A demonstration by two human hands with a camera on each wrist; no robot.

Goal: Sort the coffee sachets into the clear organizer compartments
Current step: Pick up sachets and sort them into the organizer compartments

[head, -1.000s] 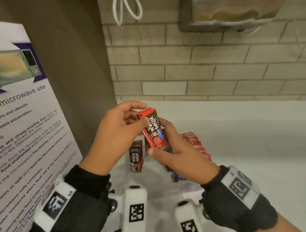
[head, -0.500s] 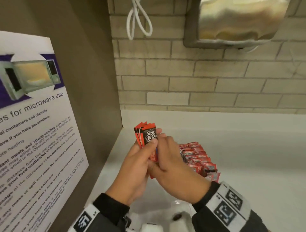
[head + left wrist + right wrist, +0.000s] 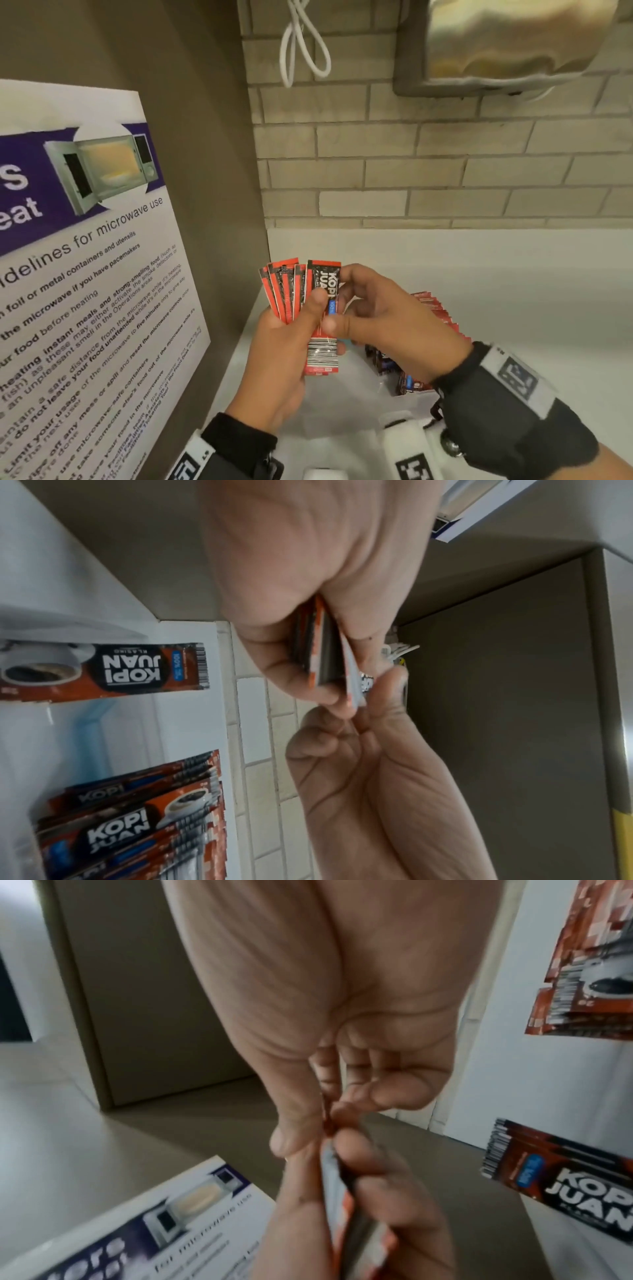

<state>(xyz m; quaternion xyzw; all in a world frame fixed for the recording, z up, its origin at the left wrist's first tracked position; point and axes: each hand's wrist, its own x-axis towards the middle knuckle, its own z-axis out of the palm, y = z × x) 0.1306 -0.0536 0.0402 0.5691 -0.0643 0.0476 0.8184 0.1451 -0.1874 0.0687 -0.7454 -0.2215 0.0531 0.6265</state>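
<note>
Coffee sachets (image 3: 297, 291) fan upright in the left hand (image 3: 287, 346) grip; the right hand (image 3: 387, 325) pinches the front sachet (image 3: 323, 322) above the desk (image 3: 513, 308).

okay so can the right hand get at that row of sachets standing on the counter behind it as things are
Probably not yet. The right hand pinches the front sachet of the fan that the left hand grips. The row of sachets stands just behind it with nothing between, so once it lets go, likely yes.
</note>
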